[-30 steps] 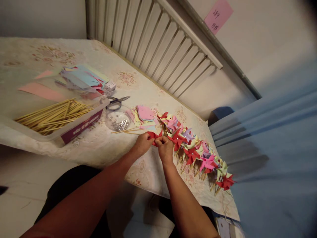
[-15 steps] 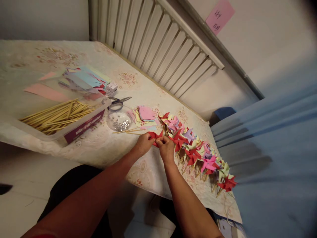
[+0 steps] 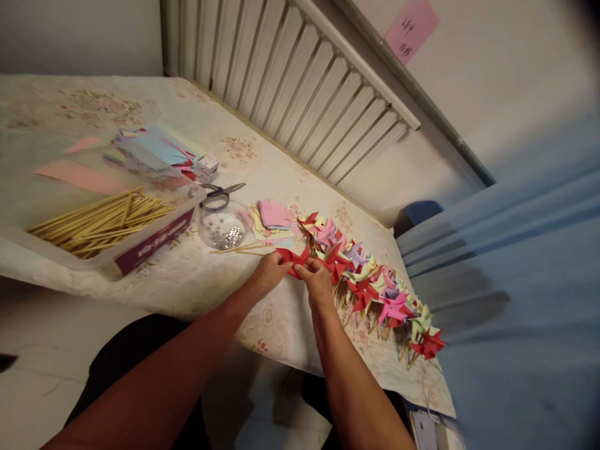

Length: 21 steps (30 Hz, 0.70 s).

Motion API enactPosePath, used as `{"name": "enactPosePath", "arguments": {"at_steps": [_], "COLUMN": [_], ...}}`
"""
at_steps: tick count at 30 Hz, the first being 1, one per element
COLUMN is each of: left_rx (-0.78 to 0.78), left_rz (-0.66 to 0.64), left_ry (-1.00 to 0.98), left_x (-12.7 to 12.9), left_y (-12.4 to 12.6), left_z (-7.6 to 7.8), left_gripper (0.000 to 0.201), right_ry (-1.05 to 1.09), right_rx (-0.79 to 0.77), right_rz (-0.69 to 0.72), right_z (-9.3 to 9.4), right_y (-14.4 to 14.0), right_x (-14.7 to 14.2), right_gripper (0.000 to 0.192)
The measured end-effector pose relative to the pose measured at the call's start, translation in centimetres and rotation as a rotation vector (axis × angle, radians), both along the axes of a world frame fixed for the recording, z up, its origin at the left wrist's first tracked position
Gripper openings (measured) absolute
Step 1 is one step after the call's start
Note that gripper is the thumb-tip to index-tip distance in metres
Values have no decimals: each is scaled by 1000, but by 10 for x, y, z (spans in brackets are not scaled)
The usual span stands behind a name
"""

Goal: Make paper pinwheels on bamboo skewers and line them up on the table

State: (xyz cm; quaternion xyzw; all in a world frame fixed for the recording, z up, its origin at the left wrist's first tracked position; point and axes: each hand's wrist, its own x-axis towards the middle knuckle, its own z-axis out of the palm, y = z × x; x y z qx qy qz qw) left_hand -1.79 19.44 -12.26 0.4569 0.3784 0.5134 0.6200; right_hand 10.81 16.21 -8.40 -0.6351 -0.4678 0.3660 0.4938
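Both hands meet over a red paper pinwheel near the front edge of the table. The left hand pinches the pinwheel's left side with fingers closed on the paper, and the right hand pinches its right side the same way, fingertips of the two hands almost touching. The pinwheel lies just at the near end of a long row of finished pinwheels in red, pink, purple and pale green that runs away to the right along the table edge, their sticks pointing toward the person. Just behind the hands lie two loose wooden sticks and a small stack of cut paper squares. To the left of those stands a clear round dish with small shiny pieces inside, scissors beside it, and a clear plastic tub full of wooden sticks. Farther back are sheets of coloured paper. A radiator stands behind the table.
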Motion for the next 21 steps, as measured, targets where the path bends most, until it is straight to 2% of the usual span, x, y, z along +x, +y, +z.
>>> {"name": "enactPosePath", "arguments": {"at_steps": [3,10,21], "left_rx": [-11,-33,-25], "left_rz": [-6,-1,-5], "left_ry": [-44,-126,9], "left_x": [2,3,-1], "left_y": [1,1,-1], "left_z": [-1,-1,4], "left_gripper": [7,14,5], "right_ry": [35,51,99], "right_rx": [14,-35,-64], "right_rz": [26,39,63], "right_z": [-2,-7,-3], "right_y": [-2,0,0], "right_x": [1,4,5], "right_gripper": [23,26,30]}}
